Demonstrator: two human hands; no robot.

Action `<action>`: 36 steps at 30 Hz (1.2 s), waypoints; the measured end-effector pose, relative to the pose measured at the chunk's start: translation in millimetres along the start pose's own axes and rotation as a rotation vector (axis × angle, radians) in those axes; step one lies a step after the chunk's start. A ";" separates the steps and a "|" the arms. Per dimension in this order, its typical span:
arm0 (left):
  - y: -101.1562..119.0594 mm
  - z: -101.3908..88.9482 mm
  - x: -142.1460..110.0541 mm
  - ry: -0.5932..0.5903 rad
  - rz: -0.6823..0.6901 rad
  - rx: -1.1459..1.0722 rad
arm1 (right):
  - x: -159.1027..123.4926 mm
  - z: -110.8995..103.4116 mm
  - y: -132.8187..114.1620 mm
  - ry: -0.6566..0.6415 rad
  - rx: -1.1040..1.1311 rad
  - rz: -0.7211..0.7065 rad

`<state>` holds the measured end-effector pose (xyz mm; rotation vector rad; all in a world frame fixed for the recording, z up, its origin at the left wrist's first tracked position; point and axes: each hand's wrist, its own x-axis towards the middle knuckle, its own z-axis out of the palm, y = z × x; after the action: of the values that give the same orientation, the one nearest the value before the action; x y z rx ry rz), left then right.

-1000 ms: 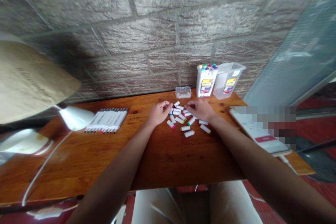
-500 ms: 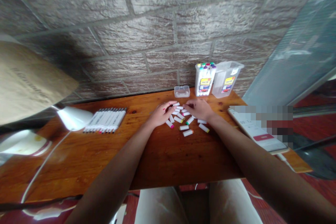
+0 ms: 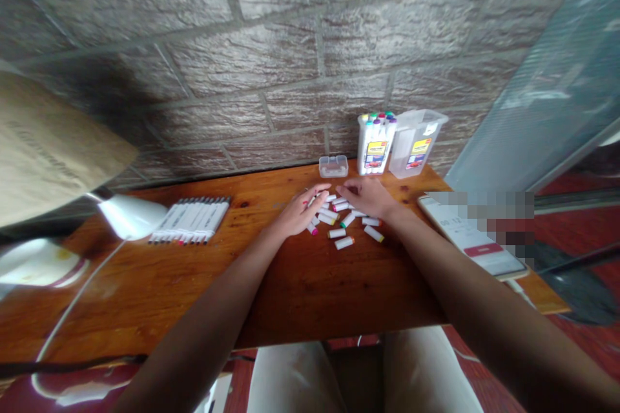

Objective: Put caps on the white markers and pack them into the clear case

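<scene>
Several short white marker caps (image 3: pixel 345 242) with coloured ends lie scattered on the wooden table (image 3: pixel 300 284), close to the wall. My left hand (image 3: pixel 298 211) rests palm down at the left side of the pile, fingers stretched out over the nearest caps. My right hand (image 3: pixel 367 199) lies palm down at the pile's right and far side, its fingertips pointing left and touching caps. The two sets of fingertips nearly meet over the pile. I see nothing gripped in either hand.
A row of white markers (image 3: pixel 190 221) lies at the left. Against the wall stand a clear box of markers (image 3: pixel 374 145), a clear container (image 3: pixel 415 144) and a small clear lid (image 3: pixel 333 166). A white desk lamp (image 3: pixel 130 216) is far left, a phone (image 3: pixel 477 242) at the right.
My left hand has moved right from beside the pile, and its fingers have gone from a pinch to stretched over the caps. The right hand has hardly moved.
</scene>
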<state>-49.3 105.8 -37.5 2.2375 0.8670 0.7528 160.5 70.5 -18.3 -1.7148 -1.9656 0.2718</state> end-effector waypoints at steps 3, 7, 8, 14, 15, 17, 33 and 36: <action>11.0 2.9 -6.5 -0.062 0.100 0.053 | 0.3 -10.4 4.4 0.103 -0.038 0.017; 20.9 10.0 -13.7 -0.108 0.179 0.161 | -0.1 -19.3 11.4 0.147 -0.167 0.161; 22.1 11.5 -14.8 -0.133 0.185 0.196 | -0.3 -19.1 11.9 0.140 -0.187 0.190; 20.8 13.3 -15.4 -0.223 0.243 0.294 | -1.3 2.3 -0.7 0.242 -0.044 0.172; 19.5 13.0 -14.7 -0.223 0.248 0.300 | -1.0 6.5 -3.3 0.254 -0.004 0.155; 15.9 12.3 -12.9 -0.217 0.252 0.311 | -0.2 12.1 -6.9 0.271 0.064 0.140; 4.4 16.7 -1.9 -0.102 0.346 0.275 | 6.8 18.3 -4.6 0.117 0.273 0.133; 2.6 16.9 -1.3 -0.099 0.347 0.281 | 6.9 16.2 -3.4 0.081 0.255 0.127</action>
<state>-37.6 97.7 -46.9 2.6945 0.5707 0.6991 149.1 79.5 -28.8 -1.6580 -1.6872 0.4694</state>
